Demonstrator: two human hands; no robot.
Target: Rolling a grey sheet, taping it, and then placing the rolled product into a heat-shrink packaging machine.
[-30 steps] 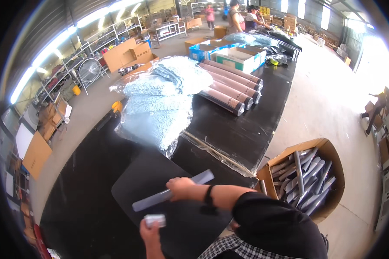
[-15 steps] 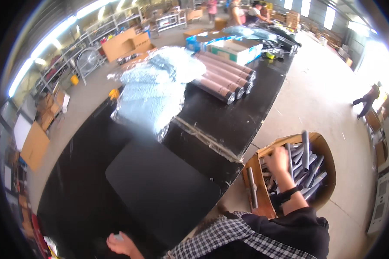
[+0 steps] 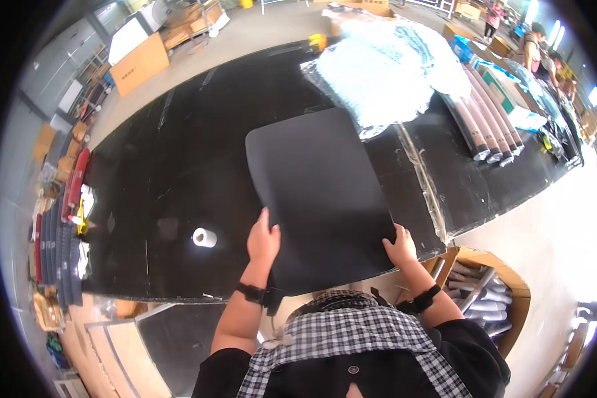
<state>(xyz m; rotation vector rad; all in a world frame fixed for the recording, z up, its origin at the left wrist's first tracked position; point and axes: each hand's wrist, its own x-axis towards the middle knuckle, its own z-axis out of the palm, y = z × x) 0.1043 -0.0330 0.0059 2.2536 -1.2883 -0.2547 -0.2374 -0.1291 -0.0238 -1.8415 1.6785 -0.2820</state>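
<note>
One mat [image 3: 318, 192]: left hand [image 3: 263, 240] clamping its left edge, right hand [image 3: 401, 247] its right; seemingly positioning, next probably needing even handling.

Left hand [image 3: 263, 241] and right hand [image 3: 402, 248] gripping opposite edges of flat black rounded-corner sheet [image 3: 318, 192], mid-frame. Small white cylindrical roll [image 3: 207, 238], left of centre. Shiny plastic-wrapped bundle [image 3: 385, 76], upper centre. Brown cardboard box [image 3: 521, 297] holding grey tubes [image 3: 487, 310], lower right.

From far off, I see room on the table [image 3: 179, 152] left of the black mat [image 3: 322, 199], around the white roll [image 3: 205, 237]. Shiny bags [image 3: 385, 76] block its far right corner.
</note>
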